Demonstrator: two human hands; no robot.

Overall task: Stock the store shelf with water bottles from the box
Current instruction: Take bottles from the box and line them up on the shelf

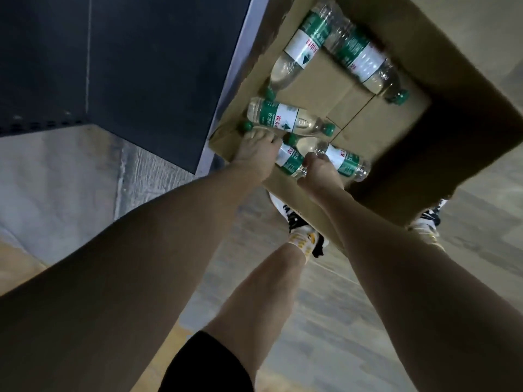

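Box [390, 128] approx. half-cleared, five bottles left. Your left hand [253, 157] and right hand [318, 171] each grip a bottle [285, 117] inside; shelf unseen.

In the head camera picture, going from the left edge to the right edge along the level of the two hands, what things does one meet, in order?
Dark shelf unit → left hand on a bottle in the box → right hand on another bottle → shadowed right wall of the cardboard box.
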